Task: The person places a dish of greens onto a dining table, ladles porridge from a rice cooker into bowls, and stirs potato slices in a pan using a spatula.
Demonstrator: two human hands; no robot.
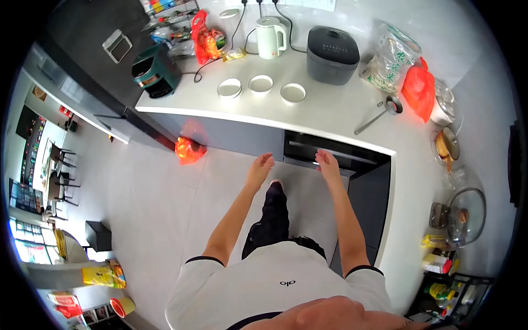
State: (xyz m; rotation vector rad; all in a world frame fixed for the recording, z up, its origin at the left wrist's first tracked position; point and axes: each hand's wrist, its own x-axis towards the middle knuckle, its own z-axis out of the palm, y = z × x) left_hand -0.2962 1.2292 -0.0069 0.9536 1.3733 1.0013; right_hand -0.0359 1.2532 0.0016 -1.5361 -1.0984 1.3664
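Both of my hands hang in the air in front of the counter's front edge, below the countertop. My left hand point(260, 169) has its fingers slightly curled and apart, with nothing in it. To its right, my right hand point(328, 163) is loosely curled, also holding nothing. Three white round dishes stand on the counter beyond my hands: a left one point(229, 88), which looks stacked, a middle one point(260, 84) and a right one point(293, 93). Neither hand touches them.
On the white counter point(209, 110) stand a green appliance point(155, 71), a kettle point(271, 37), a dark cooker point(332, 55), a rice bag point(390, 59), a red bag point(419, 91) and a ladle point(379, 114). An orange-red bag point(190, 150) lies on the floor.
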